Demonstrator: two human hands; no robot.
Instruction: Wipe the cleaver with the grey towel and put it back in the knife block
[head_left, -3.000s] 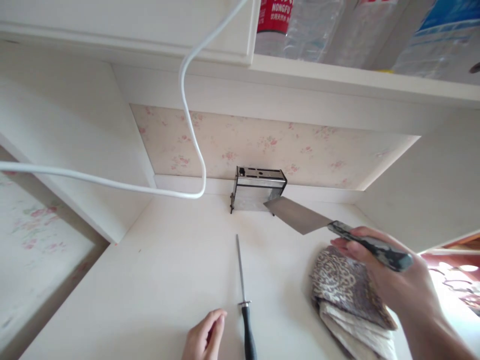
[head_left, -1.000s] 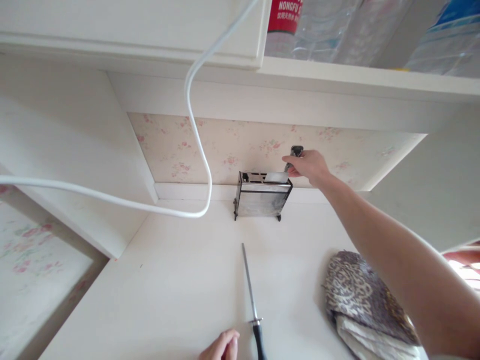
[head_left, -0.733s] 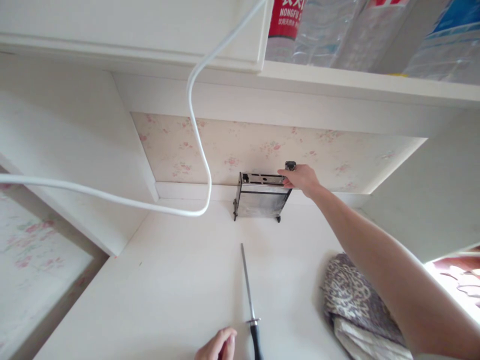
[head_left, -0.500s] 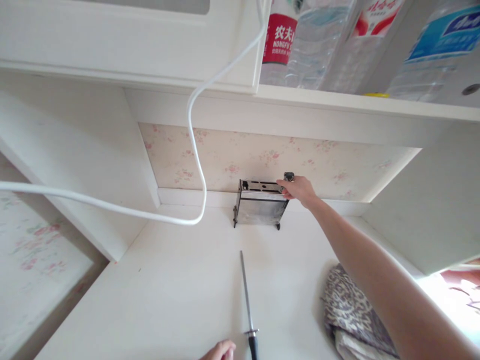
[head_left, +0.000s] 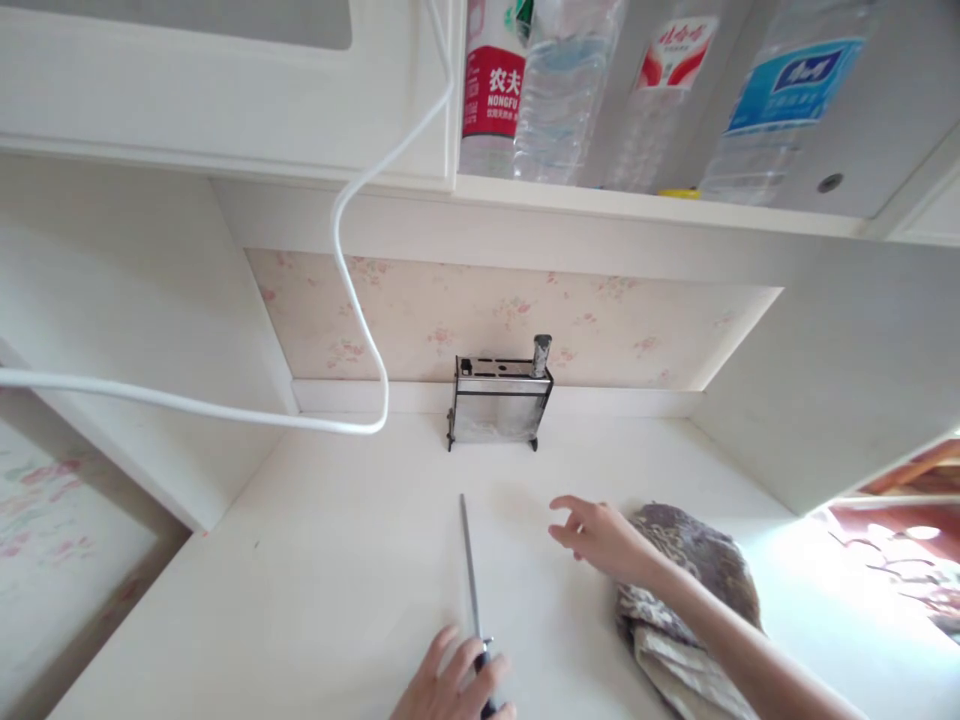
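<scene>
My left hand (head_left: 454,680) is over the black handle (head_left: 487,675) of a sharpening steel (head_left: 470,570), its fingers spread and touching or just above it; the fingertips partly hide the handle. The steel lies on the white counter with its rod pointing away from me. My right hand (head_left: 596,535) is in the air over the counter, fingers apart and bent, holding nothing. Beyond it, against the back wall, stands a metal knife block (head_left: 499,415). One knife handle (head_left: 541,355), mottled grey and black, sticks up from its right end.
A crumpled patterned cloth (head_left: 694,560) lies on the counter (head_left: 337,600) under my right forearm. A white cable (head_left: 360,310) hangs loosely at the left, in front of the cabinet. Several plastic water bottles (head_left: 559,110) stand on the shelf above.
My right hand has let go of the knife handle at the block and come back toward me. My left hand has moved right, onto or just above the steel's handle. The view has shifted slightly.
</scene>
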